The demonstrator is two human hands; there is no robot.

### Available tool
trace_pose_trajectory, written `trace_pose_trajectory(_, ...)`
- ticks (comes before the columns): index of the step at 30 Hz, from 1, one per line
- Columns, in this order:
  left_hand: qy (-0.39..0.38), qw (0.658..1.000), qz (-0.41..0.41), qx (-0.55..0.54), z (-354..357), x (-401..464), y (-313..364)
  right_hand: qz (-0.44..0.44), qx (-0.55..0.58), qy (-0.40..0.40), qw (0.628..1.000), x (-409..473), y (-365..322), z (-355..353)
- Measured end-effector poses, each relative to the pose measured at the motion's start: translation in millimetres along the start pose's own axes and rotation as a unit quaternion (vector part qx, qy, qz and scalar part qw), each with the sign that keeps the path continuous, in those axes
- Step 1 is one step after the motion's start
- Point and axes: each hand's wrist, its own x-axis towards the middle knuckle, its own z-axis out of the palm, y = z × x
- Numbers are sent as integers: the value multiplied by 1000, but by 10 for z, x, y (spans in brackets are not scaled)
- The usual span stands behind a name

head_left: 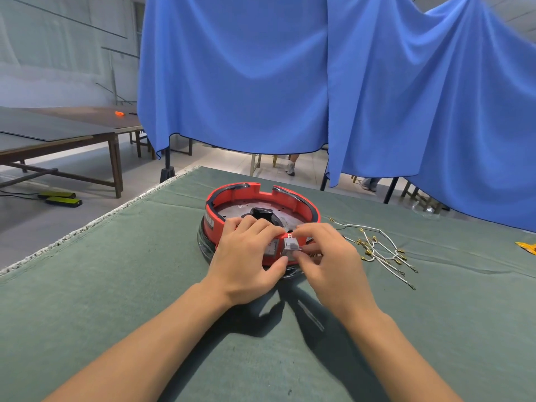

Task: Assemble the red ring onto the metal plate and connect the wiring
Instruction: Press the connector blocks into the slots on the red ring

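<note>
Both hands work at the near wall of the red ring (261, 195).

The ring sits around the metal plate (232, 209) on the desk (116, 285). The left hand (246, 256) grips the ring's wall; the right hand (327, 253) pinches a small grey switch (291, 245). Wires (380, 250) lie just right.

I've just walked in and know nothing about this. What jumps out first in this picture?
A big blue curtain fills the background. On the green table cover sits a red ring around a metal plate. At its near edge the left hand and right hand work a small grey part, and white wires lie to the right.
</note>
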Motion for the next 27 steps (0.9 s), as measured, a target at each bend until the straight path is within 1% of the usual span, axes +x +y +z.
trace_pose_trajectory(4,-1,1000,-3,2,2,3,7,27,31,0,999,13,-1,17)
trace_pose_trajectory(7,-1,1000,-9,1,7,5,12,48,37,-21,998,54,-10,-18)
trace_pose_trajectory(10,-3,1000,-14,5,5,1,22,31,15,-30,999,74,-21,-54)
trace_pose_trajectory(13,2,1000,-14,6,-1,-4,24,-6,-34,-42,998,59,-37,-46)
trace_pose_trajectory(15,0,1000,-14,7,-6,-5,25,-10,-46,-61,997,44,-34,-29)
trace_pose_trajectory(21,-7,1000,-10,2,-14,-5,24,1,-18,-63,998,52,-17,-32)
trace_pose_trajectory(25,2,1000,-6,-9,-21,-3,16,28,20,-79,996,87,19,-70)
trace_pose_trajectory(27,6,1000,-5,-11,-20,-5,19,41,40,-74,996,89,24,-62)
